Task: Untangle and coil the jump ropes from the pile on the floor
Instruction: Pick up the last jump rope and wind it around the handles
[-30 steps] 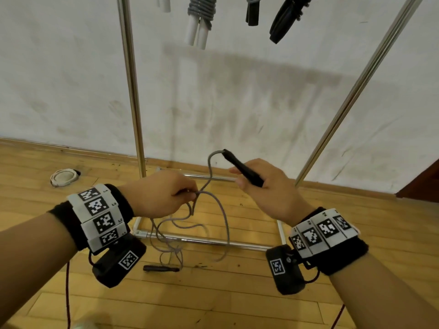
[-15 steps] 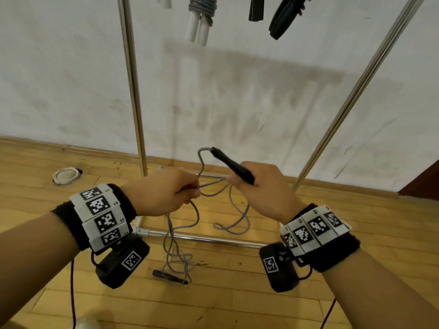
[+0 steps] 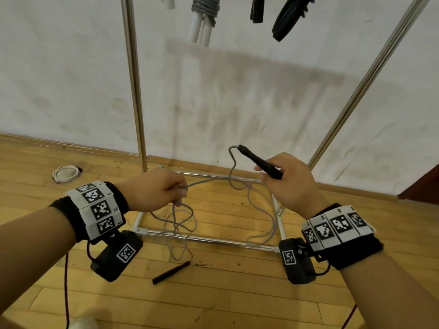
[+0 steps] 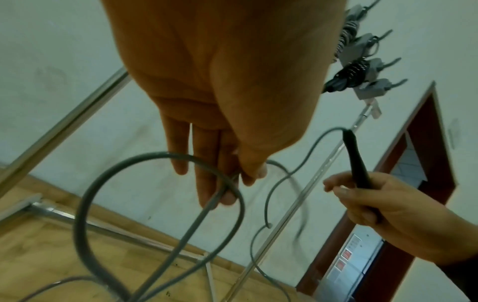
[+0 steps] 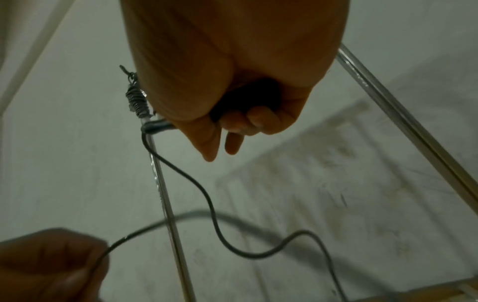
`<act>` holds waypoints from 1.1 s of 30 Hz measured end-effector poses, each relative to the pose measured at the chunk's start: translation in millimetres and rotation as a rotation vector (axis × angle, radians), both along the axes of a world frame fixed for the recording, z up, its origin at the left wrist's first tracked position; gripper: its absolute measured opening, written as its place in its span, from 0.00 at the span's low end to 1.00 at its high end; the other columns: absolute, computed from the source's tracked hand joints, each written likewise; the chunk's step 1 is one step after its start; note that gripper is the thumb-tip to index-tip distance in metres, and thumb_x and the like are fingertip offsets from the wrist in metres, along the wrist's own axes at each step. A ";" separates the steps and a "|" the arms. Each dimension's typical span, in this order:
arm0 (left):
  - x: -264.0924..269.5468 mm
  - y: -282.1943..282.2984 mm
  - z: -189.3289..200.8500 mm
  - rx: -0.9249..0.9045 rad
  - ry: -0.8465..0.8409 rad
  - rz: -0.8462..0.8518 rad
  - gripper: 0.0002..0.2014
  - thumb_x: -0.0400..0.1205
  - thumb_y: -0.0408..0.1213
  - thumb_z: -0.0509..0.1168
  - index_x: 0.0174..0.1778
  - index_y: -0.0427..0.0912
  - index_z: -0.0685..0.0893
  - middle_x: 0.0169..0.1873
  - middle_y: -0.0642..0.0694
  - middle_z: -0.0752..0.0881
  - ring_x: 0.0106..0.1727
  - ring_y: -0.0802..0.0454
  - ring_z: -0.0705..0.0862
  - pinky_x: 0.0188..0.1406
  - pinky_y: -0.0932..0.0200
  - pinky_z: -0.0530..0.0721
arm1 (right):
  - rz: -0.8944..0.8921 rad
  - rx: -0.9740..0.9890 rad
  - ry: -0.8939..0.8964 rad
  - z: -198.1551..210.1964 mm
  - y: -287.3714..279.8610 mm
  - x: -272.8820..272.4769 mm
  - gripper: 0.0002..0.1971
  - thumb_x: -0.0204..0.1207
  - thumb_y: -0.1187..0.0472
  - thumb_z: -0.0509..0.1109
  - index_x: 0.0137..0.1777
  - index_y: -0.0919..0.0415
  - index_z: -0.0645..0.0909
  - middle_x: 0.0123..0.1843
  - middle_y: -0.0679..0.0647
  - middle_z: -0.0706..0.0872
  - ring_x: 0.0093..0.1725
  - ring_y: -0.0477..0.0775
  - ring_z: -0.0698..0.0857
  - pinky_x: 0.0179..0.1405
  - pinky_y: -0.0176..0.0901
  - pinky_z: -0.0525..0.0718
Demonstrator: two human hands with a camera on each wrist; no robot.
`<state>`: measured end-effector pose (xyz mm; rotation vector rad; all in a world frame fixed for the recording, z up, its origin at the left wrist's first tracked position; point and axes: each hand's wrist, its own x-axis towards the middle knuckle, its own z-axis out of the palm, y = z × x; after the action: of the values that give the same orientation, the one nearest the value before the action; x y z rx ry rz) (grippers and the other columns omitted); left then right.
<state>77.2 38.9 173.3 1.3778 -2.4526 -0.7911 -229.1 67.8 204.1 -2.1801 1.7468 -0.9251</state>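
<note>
A grey jump rope [image 3: 215, 181] stretches between my two hands above the wooden floor. My right hand [image 3: 288, 179] grips one black handle [image 3: 261, 162], its tip pointing up and left. In the left wrist view that handle [image 4: 358, 163] stands upright in the right hand. My left hand [image 3: 161, 189] pinches the grey cord [image 4: 227, 183] between thumb and fingers. Loose loops [image 3: 180, 222] hang below it down to the floor. The rope's second black handle [image 3: 171, 272] lies on the floor. In the right wrist view the cord [image 5: 214, 220] runs from the handle down to my left hand [image 5: 51, 263].
A metal rack's base frame [image 3: 209, 238] lies on the floor under the loops, with its upright poles [image 3: 134, 79] rising left and right. Coiled ropes [image 3: 204, 17] with white and black handles hang from the rack's top. A white ring [image 3: 66, 173] lies by the wall at left.
My hands have moved apart, the right going right and the left slightly down, pulling the cord straighter between them. The floor handle has shifted and swung round.
</note>
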 end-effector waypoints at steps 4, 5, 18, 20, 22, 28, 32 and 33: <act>-19.4 10.8 11.8 -0.141 0.091 0.026 0.07 0.86 0.47 0.62 0.47 0.53 0.85 0.34 0.54 0.88 0.37 0.63 0.86 0.39 0.60 0.85 | 0.091 0.048 -0.100 -8.2 8.3 24.5 0.05 0.80 0.54 0.70 0.50 0.41 0.84 0.43 0.40 0.81 0.42 0.33 0.80 0.37 0.24 0.71; -24.9 13.9 15.5 -0.162 0.132 0.012 0.08 0.86 0.47 0.62 0.47 0.51 0.85 0.34 0.52 0.87 0.35 0.60 0.86 0.37 0.57 0.85 | 0.127 0.060 -0.112 -10.1 10.5 30.9 0.05 0.80 0.53 0.70 0.51 0.41 0.84 0.43 0.40 0.81 0.42 0.33 0.80 0.37 0.23 0.71; -36.9 24.2 18.4 -0.133 0.183 -0.030 0.09 0.89 0.38 0.56 0.44 0.49 0.78 0.32 0.52 0.83 0.32 0.61 0.81 0.31 0.71 0.76 | 0.107 -0.012 -0.271 4.1 12.4 44.9 0.10 0.81 0.52 0.69 0.40 0.54 0.85 0.31 0.54 0.87 0.24 0.44 0.78 0.25 0.36 0.76; -32.2 22.1 11.1 -0.045 0.140 -0.048 0.10 0.89 0.37 0.55 0.45 0.48 0.78 0.34 0.51 0.85 0.35 0.62 0.82 0.34 0.74 0.77 | 0.066 -0.058 -0.318 10.4 10.2 37.4 0.09 0.81 0.54 0.69 0.39 0.50 0.85 0.30 0.52 0.86 0.24 0.42 0.77 0.25 0.33 0.74; -25.9 19.5 4.3 0.001 0.059 -0.072 0.11 0.90 0.38 0.54 0.44 0.49 0.77 0.35 0.51 0.86 0.37 0.62 0.83 0.37 0.73 0.77 | 0.034 -0.111 -0.406 15.9 7.7 27.7 0.09 0.81 0.57 0.70 0.39 0.46 0.85 0.27 0.46 0.84 0.25 0.40 0.78 0.25 0.28 0.75; -8.1 14.2 -7.6 0.001 -0.115 -0.036 0.13 0.90 0.42 0.52 0.44 0.50 0.80 0.38 0.54 0.86 0.40 0.64 0.83 0.39 0.72 0.78 | -0.052 -0.108 -0.485 20.1 0.4 0.0 0.07 0.80 0.56 0.72 0.41 0.43 0.87 0.35 0.41 0.89 0.38 0.45 0.86 0.37 0.33 0.83; -16.0 17.1 -0.6 -0.147 -0.058 0.012 0.13 0.89 0.44 0.55 0.50 0.52 0.85 0.37 0.56 0.85 0.38 0.67 0.81 0.36 0.75 0.76 | -0.054 -0.083 -0.397 14.7 5.1 5.0 0.08 0.80 0.57 0.72 0.51 0.40 0.86 0.44 0.46 0.90 0.40 0.48 0.86 0.38 0.37 0.83; -19.3 18.7 2.7 -0.199 -0.031 0.007 0.13 0.89 0.44 0.56 0.51 0.51 0.87 0.36 0.57 0.84 0.38 0.69 0.80 0.37 0.76 0.75 | -0.029 -0.084 -0.368 14.2 7.3 9.7 0.08 0.80 0.57 0.72 0.51 0.41 0.86 0.40 0.46 0.89 0.35 0.46 0.84 0.30 0.35 0.81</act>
<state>57.9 57.6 176.0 1.3335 -2.4703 -0.5116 -219.4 75.1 218.2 -1.8816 1.5900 -1.3295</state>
